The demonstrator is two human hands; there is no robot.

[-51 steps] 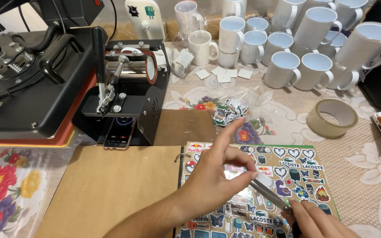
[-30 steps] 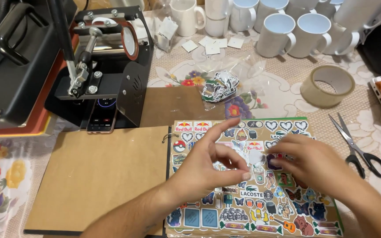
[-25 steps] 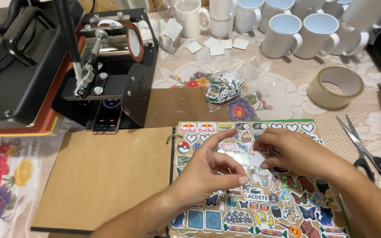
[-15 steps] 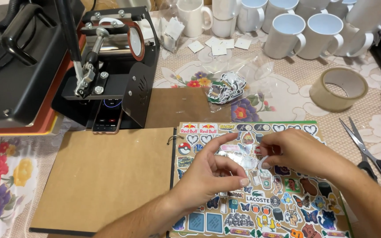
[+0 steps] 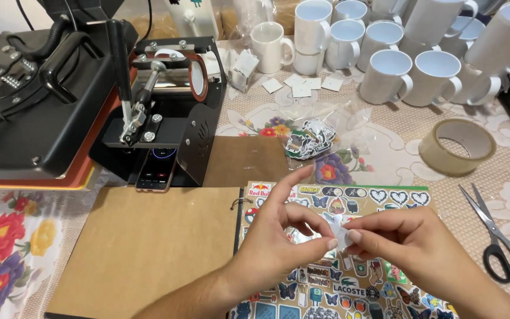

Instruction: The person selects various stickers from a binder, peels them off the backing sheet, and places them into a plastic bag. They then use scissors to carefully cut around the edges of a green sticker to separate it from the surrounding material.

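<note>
Fingertips of the left hand (image 5: 278, 236) and right hand (image 5: 408, 248) are pinching one small white sticker (image 5: 342, 235) between them, just above the sticker sheet (image 5: 385, 198) on the worktop. It is probably half peeled from its backing; placing is not yet done.

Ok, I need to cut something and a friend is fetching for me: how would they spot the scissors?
Start at the open sticker album under the two hands, then look to its right on the lace tablecloth. The scissors lie there, below the roll of tape: the only thing with black handles and metal blades.
</note>
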